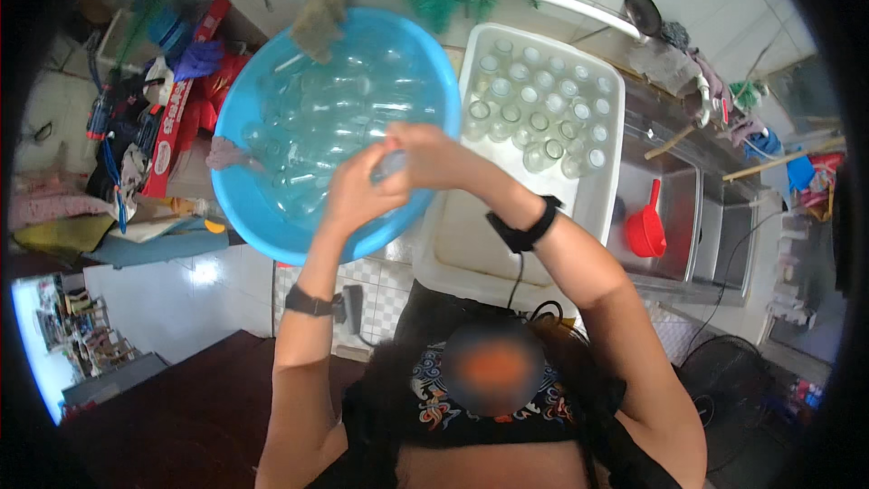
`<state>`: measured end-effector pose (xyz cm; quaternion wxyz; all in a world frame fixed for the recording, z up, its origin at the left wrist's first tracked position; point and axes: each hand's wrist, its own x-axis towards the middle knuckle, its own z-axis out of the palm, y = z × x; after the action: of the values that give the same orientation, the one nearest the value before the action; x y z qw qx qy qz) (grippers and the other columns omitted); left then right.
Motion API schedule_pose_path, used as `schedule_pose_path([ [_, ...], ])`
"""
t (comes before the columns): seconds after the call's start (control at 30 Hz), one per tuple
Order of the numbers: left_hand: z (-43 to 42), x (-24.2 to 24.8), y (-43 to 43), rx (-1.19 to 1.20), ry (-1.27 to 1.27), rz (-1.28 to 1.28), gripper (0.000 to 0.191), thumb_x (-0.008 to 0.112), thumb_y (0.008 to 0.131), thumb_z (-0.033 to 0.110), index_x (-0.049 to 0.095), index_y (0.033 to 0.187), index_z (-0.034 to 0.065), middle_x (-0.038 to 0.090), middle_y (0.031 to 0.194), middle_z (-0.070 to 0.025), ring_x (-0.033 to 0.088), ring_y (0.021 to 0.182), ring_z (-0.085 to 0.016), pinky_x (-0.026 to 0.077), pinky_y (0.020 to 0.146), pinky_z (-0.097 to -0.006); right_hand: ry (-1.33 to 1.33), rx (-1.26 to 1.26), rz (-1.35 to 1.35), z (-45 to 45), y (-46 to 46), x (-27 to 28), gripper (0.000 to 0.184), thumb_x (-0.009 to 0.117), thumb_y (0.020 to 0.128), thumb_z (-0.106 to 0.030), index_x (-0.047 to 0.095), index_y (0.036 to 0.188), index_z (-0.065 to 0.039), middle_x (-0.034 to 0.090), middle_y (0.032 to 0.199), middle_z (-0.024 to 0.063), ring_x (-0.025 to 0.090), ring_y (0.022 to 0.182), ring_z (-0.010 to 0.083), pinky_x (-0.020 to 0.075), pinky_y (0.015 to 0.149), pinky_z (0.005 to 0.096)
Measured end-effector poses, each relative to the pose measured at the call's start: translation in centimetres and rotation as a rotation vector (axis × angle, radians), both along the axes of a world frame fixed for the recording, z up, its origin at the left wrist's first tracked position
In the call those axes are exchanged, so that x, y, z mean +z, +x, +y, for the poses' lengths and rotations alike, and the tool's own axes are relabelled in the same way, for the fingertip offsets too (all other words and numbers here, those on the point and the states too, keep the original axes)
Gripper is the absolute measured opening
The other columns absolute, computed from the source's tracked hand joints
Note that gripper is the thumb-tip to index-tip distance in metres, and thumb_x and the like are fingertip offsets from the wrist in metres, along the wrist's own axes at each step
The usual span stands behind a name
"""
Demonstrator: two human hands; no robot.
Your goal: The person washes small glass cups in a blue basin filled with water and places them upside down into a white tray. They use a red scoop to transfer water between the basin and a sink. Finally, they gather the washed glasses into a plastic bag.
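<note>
My left hand and my right hand meet above the right side of a large blue plastic basin. A small clear glass bottle shows between them, mostly covered by fingers. Both hands appear closed around it, though the right fingertips are blurred. Several clear glass bottles lie on their sides in the basin. To the right, a white plastic tray holds several upright glass bottles packed in rows at its far end.
A brown sponge-like cloth hangs over the basin's far rim, and a pinkish rag over its left rim. A red plastic dipper lies in the steel sink. Wooden sticks cross the sink's edge. A red box stands left.
</note>
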<state>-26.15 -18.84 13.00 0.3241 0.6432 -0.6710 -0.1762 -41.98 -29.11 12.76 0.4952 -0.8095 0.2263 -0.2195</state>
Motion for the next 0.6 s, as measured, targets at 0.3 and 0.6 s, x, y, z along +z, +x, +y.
schedule_pose_path([
  [0.3,0.0,-1.8,4.1,0.399,-0.065,0.210,0.036,0.077,0.083,0.026,0.063,0.107,0.0027,0.068,0.086,-0.0089,0.066,0.078,-0.021,0.052,0.076,-0.0348,-0.153,-0.368,0.091,-1.8,4.4,-3.3,0.088,0.082,0.067,-0.065,0.061,0.122,0.000,0.061,0.121,0.0284,0.059,0.118,0.0360,0.0467,0.099,0.0422],
  [0.6,-8.3,-2.6,-11.6,-0.218,0.009,0.303,0.056,0.090,0.068,0.017,0.068,0.119,0.0093,0.060,0.117,-0.0106,0.058,0.111,-0.028,0.048,0.092,-0.0404,-0.422,-0.796,0.953,-5.3,-25.8,-7.6,0.017,0.065,0.080,-0.008,0.071,0.096,-0.005,0.069,0.101,0.0164,0.068,0.095,0.0374,0.0547,0.081,0.0480],
])
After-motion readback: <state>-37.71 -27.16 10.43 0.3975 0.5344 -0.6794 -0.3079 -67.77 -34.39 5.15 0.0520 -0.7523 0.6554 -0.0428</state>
